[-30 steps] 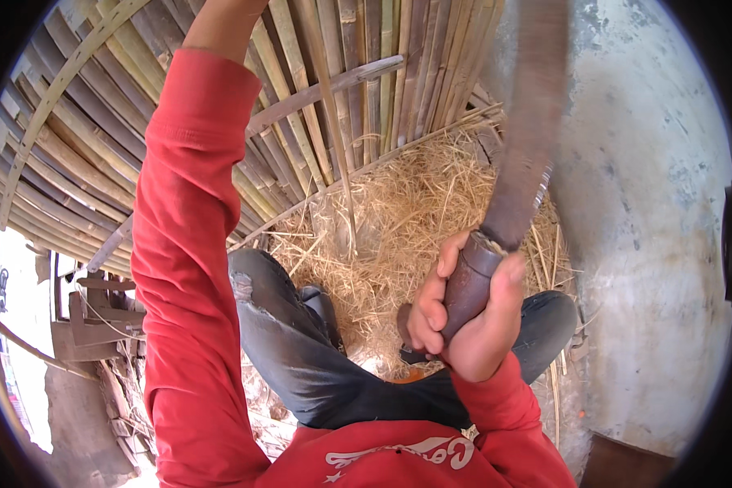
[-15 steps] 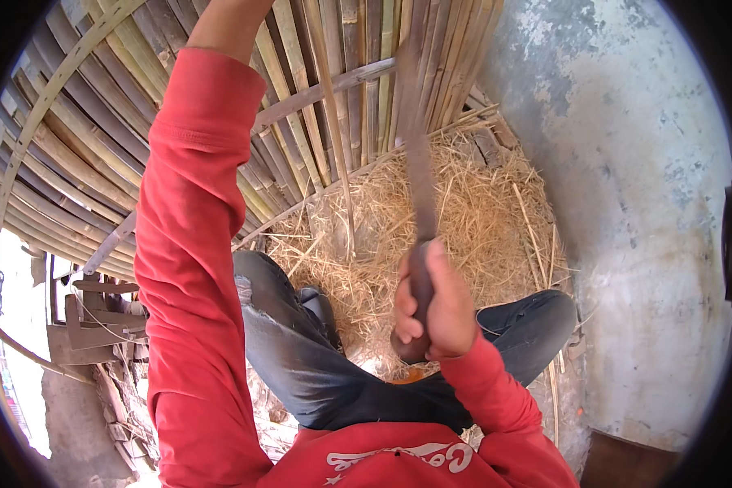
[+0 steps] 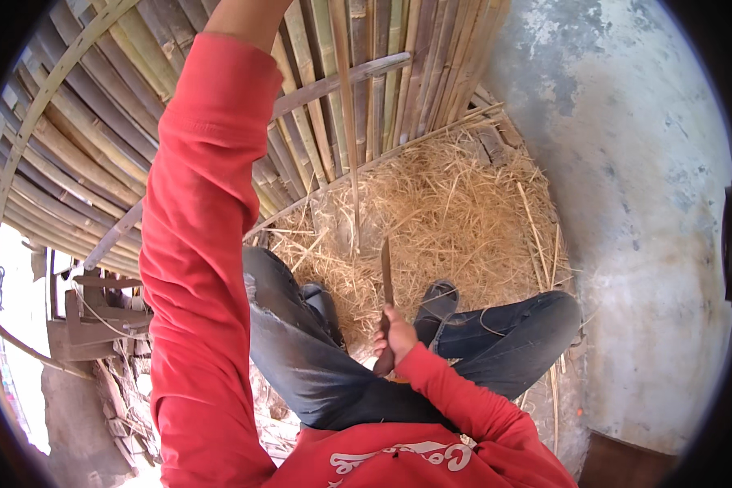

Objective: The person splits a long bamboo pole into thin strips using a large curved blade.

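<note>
A dark-bladed knife with a brown handle [image 3: 387,285] pointed from dark denim trousers [image 3: 317,358] toward dry yellow straw [image 3: 455,203], the right hand's [image 3: 400,333] fingers [image 3: 380,342] wrapped round its handle; the left hand's, beyond the upper edge, could not be judged
</note>
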`<state>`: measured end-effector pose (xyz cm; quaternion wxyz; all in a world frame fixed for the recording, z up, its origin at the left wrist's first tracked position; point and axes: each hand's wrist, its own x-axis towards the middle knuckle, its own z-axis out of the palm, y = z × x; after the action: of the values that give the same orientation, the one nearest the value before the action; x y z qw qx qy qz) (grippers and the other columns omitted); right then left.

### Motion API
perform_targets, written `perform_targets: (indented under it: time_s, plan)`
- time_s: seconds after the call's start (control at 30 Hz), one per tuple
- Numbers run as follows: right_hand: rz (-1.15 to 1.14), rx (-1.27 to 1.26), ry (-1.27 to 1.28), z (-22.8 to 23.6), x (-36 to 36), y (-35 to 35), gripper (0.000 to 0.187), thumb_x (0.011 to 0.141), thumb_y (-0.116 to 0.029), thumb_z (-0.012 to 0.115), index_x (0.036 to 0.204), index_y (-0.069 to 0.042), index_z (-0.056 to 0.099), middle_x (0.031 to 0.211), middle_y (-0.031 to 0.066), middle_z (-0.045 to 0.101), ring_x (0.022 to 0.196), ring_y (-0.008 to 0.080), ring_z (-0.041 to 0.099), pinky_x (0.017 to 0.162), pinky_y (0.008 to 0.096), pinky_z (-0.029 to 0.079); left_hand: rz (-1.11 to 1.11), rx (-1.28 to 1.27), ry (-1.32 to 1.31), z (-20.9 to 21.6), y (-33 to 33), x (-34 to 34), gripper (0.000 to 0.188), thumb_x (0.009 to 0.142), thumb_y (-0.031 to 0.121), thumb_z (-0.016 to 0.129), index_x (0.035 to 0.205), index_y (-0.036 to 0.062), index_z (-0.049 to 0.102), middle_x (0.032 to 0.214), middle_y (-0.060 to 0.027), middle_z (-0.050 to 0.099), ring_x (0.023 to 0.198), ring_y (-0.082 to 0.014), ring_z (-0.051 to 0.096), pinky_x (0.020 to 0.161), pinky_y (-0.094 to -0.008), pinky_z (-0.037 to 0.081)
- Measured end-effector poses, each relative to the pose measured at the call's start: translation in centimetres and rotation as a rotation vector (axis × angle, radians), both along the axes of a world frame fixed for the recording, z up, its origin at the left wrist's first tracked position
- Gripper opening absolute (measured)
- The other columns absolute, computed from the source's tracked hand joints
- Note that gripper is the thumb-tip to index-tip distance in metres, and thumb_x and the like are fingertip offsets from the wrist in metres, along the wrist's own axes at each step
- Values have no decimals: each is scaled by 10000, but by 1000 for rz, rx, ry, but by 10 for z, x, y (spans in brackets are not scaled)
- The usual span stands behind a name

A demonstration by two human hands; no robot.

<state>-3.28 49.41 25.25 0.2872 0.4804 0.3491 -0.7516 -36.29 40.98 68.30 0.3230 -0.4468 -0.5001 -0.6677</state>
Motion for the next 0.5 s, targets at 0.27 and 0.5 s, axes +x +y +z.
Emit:
perform_targets:
  time_s: [0.27, 0.5]
  plan:
    - [-38, 145, 849, 169, -74, 23, 506, 1017, -551, 446, 930, -53, 482, 615, 58, 495, 408, 140, 477, 387, 283, 407, 767, -44, 64, -4, -11, -2, 679, 1056, 504, 368, 583, 33, 492, 536, -84, 476, 491, -202, 465, 516, -398, 377]
    - [-260, 125, 1178, 223, -74, 25, 467, 1059, -486, 374, 958, -41, 479, 606, 63, 508, 410, 116, 479, 389, 258, 398, 903, -19, 101, -8, 17, -7, 678, 1049, 463, 387, 658, -58, 575, 593, -228, 565, 577, -385, 543, 633, -487, 427]
